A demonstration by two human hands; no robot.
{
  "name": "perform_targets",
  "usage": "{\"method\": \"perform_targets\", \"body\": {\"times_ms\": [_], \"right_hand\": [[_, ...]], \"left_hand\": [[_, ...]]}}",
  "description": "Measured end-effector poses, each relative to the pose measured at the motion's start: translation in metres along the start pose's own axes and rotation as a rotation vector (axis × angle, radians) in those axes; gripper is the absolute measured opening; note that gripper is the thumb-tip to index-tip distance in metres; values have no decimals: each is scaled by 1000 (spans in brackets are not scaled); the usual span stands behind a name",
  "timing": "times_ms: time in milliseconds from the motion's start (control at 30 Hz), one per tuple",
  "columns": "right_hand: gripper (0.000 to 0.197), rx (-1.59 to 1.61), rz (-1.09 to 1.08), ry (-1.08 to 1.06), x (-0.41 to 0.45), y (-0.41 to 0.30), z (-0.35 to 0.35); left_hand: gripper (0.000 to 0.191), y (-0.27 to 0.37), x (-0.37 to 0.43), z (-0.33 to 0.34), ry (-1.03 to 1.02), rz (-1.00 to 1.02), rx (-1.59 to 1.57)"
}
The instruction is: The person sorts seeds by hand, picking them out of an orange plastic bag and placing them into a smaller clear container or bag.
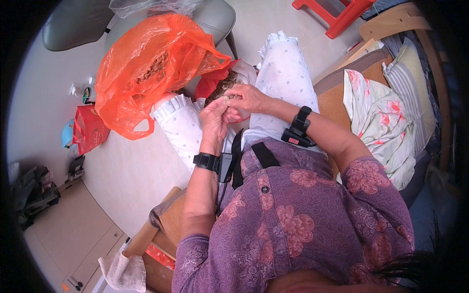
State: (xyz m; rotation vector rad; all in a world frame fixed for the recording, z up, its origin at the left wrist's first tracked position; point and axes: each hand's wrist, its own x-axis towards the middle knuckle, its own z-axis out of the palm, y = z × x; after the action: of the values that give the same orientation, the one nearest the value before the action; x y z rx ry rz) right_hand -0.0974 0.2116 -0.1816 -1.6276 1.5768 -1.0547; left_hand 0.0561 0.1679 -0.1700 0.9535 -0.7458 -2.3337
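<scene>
My left hand [216,116] and my right hand [250,98] meet above my lap, fingertips together. Between their thumbs and fingers is a small pale piece [227,98], too small to name. Just beyond and partly under my hands, a heap of brown and greenish flakes or husks [222,88] lies in a red and whitish bag [209,85] between my knees. A large translucent orange plastic bag [126,78] stands open to the left, with many small reddish-brown pieces [155,67] inside. Each wrist bears a black strapped device.
A grey chair [216,18] with clear plastic on it stands beyond the orange bag. At left are a red carrier bag [88,130] and a light-blue object [67,133]. A red plastic stool [337,22] is at top right. Floral cloth [384,121] lies on the seat at right.
</scene>
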Motion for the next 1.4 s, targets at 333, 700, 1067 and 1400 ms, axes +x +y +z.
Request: {"method": "perform_targets", "body": {"times_ms": [333, 700, 1067, 1400], "right_hand": [[21, -102, -108, -7, -1, 8, 1], [19, 31, -160, 8, 2, 5, -4], [19, -139, -210, -14, 1, -4, 4], [15, -448, -596, 11, 4, 5, 10]], "left_hand": [[20, 0, -2, 3, -7, -22, -6], [16, -3, 0, -1, 30, 23, 62], [30, 2, 32, 14, 206, 252, 288], [41, 1, 54, 33, 233, 3, 227]]}}
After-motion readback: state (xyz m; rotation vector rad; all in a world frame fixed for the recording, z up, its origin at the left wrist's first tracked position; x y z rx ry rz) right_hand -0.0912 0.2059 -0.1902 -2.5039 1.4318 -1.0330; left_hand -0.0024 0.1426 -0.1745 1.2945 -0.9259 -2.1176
